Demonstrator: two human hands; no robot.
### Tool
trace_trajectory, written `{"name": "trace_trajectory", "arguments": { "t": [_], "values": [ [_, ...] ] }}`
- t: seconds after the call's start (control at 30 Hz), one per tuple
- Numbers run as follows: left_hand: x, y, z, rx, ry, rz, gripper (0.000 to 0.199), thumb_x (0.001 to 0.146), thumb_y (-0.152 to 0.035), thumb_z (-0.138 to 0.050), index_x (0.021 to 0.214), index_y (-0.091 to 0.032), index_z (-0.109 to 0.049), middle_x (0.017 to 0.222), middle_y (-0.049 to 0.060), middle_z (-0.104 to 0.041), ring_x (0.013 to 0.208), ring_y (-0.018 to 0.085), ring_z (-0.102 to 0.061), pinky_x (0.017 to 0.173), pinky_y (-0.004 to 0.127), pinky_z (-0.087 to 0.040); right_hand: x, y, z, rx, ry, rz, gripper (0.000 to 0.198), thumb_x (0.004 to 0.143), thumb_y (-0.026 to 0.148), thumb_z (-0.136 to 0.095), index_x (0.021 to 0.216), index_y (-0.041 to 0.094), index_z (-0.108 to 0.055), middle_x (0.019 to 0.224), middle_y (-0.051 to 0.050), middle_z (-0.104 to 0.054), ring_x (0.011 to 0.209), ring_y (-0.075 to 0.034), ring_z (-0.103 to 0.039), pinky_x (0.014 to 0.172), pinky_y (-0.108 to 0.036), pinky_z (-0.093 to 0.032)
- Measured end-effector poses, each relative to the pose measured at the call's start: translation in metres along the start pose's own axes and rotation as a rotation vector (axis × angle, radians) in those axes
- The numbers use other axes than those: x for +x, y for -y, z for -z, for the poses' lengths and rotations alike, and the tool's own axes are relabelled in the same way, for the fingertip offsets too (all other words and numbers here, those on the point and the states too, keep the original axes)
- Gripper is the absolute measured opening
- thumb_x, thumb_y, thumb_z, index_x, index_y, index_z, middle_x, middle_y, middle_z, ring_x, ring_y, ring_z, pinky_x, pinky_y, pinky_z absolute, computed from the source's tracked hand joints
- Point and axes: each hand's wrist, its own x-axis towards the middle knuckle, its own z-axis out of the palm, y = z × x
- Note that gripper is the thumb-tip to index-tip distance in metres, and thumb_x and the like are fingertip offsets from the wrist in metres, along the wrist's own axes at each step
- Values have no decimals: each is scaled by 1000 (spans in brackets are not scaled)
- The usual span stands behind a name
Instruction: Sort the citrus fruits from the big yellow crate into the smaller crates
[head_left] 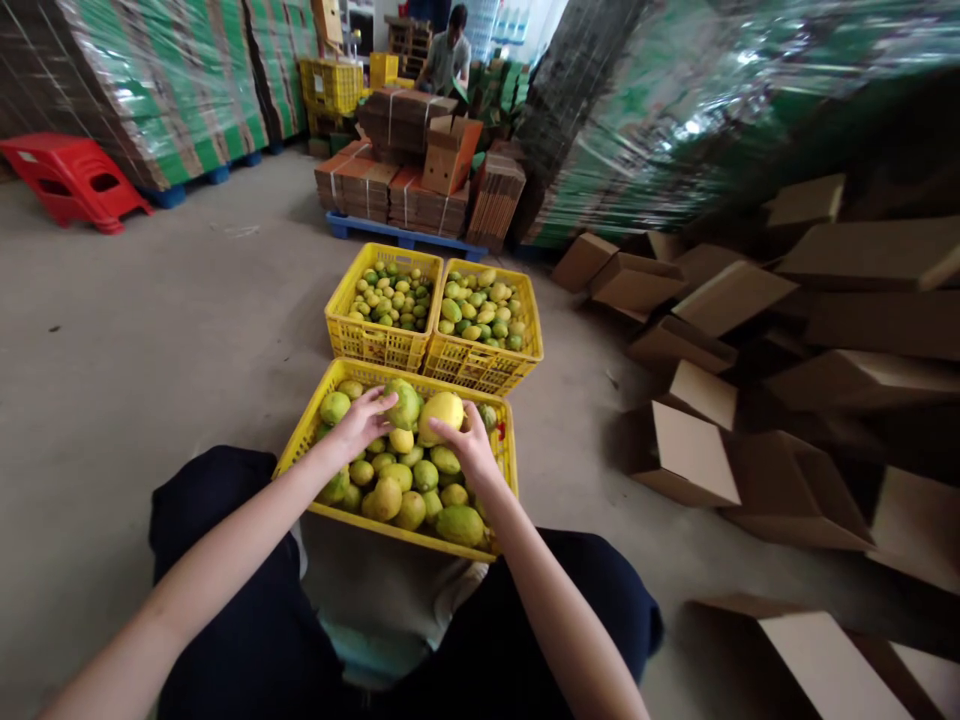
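A yellow plastic crate point(307, 432) stands on the floor between my knees, filled with several green and yellow lemons. My left hand point(358, 420) grips a green lemon point(406, 404) at the top of the pile. Beside it, my right hand point(471, 440) holds a larger yellow lemon point(442, 414), slightly lifted over the heap. Both arms reach forward over my dark trousers.
Two more yellow crates point(381, 345) point(487, 366) of small lemons stand just beyond. Folded cardboard boxes point(694, 455) lie scattered on the right. A blue pallet with bundled cardboard point(409, 180) is behind, a red stool point(71, 178) far left, a person point(448, 55) at the back.
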Motion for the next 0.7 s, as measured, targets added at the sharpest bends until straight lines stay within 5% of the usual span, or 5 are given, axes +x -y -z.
{"name": "trace_trajectory", "arguments": {
  "t": [0.1,0.33,0.53,0.7],
  "values": [
    [1,-2,-5,-149,-7,173,14,90,-17,-56,99,-15,-66,90,11,-74,88,24,-72,68,31,-60,-5,6,1,162,56,-106,43,59,35,-85,91,25,-59,88,2,-66,77,-18,-64,68,-30,-55],
    [0,6,-15,-328,-15,278,20,89,-19,-55,106,-11,-64,82,11,-74,71,22,-74,58,30,-61,-8,0,13,376,107,-270,33,59,36,-81,86,28,-65,86,-3,-70,83,-28,-68,72,-46,-59],
    [5,7,-23,-319,-160,233,11,89,-22,-58,86,-13,-64,67,6,-69,57,18,-69,50,25,-58,-1,-10,3,428,28,-367,35,67,54,-73,89,28,-63,85,-3,-71,73,-25,-68,65,-41,-56],
    [5,11,-32,-297,-144,281,26,92,-26,-49,105,-11,-67,73,9,-71,65,22,-71,60,34,-62,-3,-13,-2,469,10,-404,32,74,52,-67,92,26,-59,80,-3,-69,74,-25,-67,54,-35,-51]
  ]
}}
